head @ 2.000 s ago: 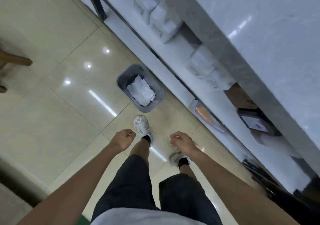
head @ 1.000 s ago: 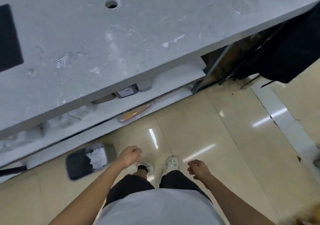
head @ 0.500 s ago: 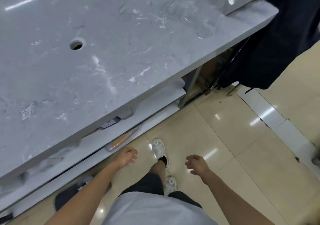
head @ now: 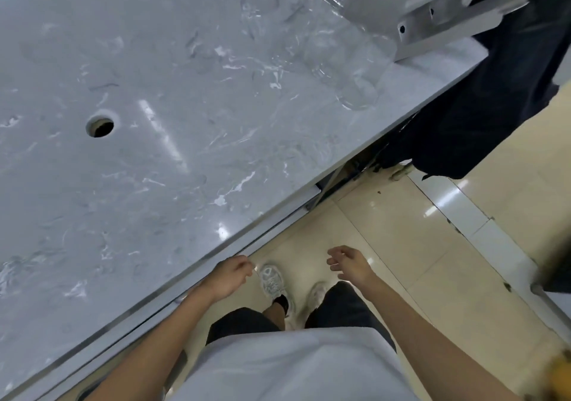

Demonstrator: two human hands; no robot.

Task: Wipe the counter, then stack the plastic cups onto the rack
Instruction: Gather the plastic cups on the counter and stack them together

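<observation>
The person stands beside a grey marble counter (head: 173, 128) that fills the upper left of the view. Both hands hang in the air over the beige tiled floor (head: 386, 233) and hold nothing. The left hand (head: 227, 275) is just beside the front edge of the counter, with its fingers loosely curled, not closed on anything. The right hand (head: 350, 263) is further from the counter, with its fingers apart and slightly bent. A stack of clear plastic cups (head: 336, 51) lies on its side on the far right part of the counter, next to a grey metal rack (head: 401, 5). A round hole (head: 99, 126) is in the counter surface to the left. A dark cloth (head: 482, 97) hangs past the end of the counter.
</observation>
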